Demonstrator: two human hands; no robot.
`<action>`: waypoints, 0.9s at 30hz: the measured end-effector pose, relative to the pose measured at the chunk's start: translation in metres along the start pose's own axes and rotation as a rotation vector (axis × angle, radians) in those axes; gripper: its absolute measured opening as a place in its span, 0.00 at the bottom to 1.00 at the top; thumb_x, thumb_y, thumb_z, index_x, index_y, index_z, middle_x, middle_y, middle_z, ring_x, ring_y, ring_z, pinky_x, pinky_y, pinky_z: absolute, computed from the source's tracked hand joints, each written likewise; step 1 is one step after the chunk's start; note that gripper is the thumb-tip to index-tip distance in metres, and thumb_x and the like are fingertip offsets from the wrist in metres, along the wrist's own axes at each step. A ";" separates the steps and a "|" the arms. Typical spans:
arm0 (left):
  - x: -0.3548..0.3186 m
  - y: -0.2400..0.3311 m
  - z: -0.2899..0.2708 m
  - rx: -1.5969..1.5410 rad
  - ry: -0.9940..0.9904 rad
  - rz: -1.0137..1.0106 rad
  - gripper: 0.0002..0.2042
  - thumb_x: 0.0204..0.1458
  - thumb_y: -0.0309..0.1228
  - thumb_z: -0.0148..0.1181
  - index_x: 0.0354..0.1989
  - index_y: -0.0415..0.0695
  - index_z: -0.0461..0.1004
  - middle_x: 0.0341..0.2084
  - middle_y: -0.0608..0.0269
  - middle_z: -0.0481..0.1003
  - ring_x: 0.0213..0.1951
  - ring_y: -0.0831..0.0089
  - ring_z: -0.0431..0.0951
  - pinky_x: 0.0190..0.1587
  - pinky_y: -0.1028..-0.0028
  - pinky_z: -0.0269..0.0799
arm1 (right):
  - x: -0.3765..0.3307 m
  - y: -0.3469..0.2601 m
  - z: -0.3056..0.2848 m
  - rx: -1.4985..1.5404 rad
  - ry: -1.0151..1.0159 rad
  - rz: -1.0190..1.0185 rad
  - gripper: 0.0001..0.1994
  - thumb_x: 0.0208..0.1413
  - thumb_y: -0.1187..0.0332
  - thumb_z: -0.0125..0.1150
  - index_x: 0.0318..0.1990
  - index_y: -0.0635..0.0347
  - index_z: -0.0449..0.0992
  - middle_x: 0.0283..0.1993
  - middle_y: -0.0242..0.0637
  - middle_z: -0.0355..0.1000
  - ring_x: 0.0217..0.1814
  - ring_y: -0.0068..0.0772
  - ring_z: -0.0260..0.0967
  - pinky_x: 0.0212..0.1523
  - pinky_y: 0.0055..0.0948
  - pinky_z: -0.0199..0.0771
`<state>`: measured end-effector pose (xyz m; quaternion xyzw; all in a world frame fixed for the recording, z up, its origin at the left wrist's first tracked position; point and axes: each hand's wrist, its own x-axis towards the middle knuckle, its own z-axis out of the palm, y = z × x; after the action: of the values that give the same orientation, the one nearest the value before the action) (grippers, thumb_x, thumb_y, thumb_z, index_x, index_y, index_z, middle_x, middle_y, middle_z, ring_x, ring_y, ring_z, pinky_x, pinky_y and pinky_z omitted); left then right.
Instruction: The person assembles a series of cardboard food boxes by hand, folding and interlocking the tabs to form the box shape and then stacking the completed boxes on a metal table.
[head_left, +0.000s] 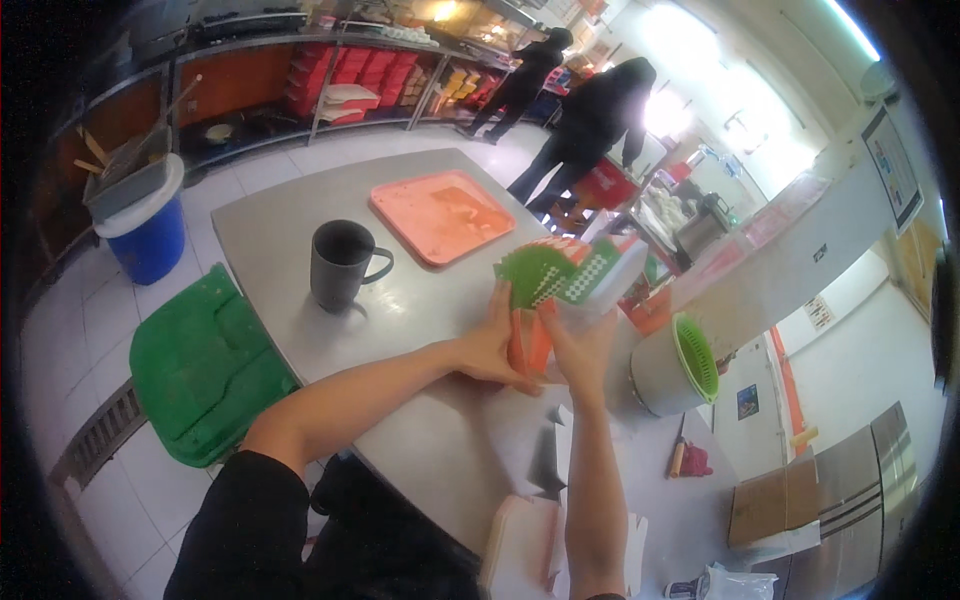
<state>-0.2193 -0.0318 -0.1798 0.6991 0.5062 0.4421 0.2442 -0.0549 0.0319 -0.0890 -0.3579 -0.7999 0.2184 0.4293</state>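
Both of my hands meet over the metal table (430,440), around an orange and green printed paper carton (532,340). My left hand (492,348) grips its near left side, fingers spread along it. From the right, my right hand (582,352) closes on it, thumb against the orange panel. Just beyond my fingers are more green pieces with white patterned edges (540,272), seemingly a stack of such cartons; where one ends and another begins is unclear. Beside my right forearm lie pale folded cartons (525,540), partly hidden by the arm.
A dark mug (340,265) and an orange tray (440,215) stand on the table's far left. A white bucket with a green basket (665,370) is at right, near a knife (680,450). A green bin (205,365) touches the table's left side. Two people (590,125) stand beyond.
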 end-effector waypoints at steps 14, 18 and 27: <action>0.029 -0.028 0.022 -0.858 0.484 -0.138 0.51 0.60 0.41 0.70 0.74 0.32 0.34 0.60 0.43 0.68 0.58 0.62 0.75 0.59 0.66 0.74 | -0.033 -0.012 0.025 -0.253 0.226 0.083 0.65 0.42 0.45 0.79 0.74 0.77 0.41 0.72 0.66 0.51 0.72 0.70 0.55 0.69 0.57 0.59; 0.017 0.019 0.005 -0.867 0.426 -0.180 0.49 0.57 0.38 0.72 0.73 0.33 0.39 0.62 0.43 0.66 0.61 0.62 0.72 0.59 0.67 0.75 | -0.048 -0.008 0.020 -0.248 0.259 -0.011 0.63 0.43 0.52 0.81 0.73 0.81 0.40 0.75 0.67 0.41 0.75 0.65 0.47 0.67 0.51 0.63; 0.021 0.009 0.000 -0.914 0.491 -0.056 0.54 0.54 0.37 0.75 0.74 0.36 0.34 0.65 0.44 0.63 0.66 0.59 0.67 0.66 0.62 0.70 | -0.066 -0.007 0.027 -0.164 0.397 -0.094 0.59 0.44 0.57 0.82 0.73 0.77 0.43 0.72 0.59 0.46 0.63 0.49 0.59 0.61 0.45 0.68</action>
<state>-0.2133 -0.0155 -0.1651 0.3830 0.3225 0.7622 0.4103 -0.0555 -0.0238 -0.1338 -0.3897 -0.7306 0.0575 0.5577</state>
